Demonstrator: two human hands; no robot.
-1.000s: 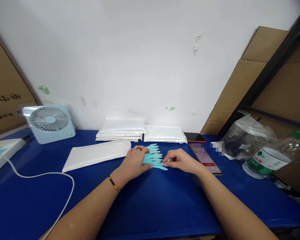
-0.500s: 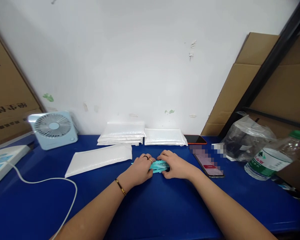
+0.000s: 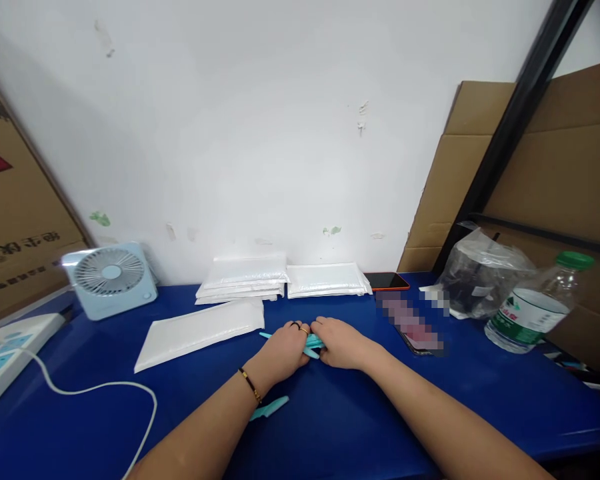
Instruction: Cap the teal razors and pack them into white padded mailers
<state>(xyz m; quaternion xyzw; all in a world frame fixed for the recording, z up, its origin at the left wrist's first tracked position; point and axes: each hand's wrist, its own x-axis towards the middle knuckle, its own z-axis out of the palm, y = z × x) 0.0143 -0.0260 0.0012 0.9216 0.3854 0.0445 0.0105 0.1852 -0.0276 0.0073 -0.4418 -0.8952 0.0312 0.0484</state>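
Slim turquoise plastic pieces, shaped like eyebrow razors (image 3: 314,342), are bunched between my two hands at the middle of the table. My left hand (image 3: 286,347), with rings on its fingers, is curled over the left end of the bunch; one tip pokes out beyond it. From the right, my right hand (image 3: 337,343) wraps its bent fingers around the other end. The hands nearly touch, and most of the bunch is hidden under them. A single turquoise razor (image 3: 271,408) lies nearer to me, beside my left wrist, partly covered by it.
White padded mailers (image 3: 243,277) are stacked by the wall, with more (image 3: 327,279) alongside and one (image 3: 200,332) lying nearer. A fan (image 3: 113,280), power strip (image 3: 10,360) and white cable (image 3: 105,385) are left. Two phones (image 3: 390,281), a bagged cup (image 3: 480,280) and bottle (image 3: 533,310) are right.
One turquoise razor now lies apart on the table by my left wrist. My hands have drawn closer together around the bunch, and the camera view has shifted slightly.
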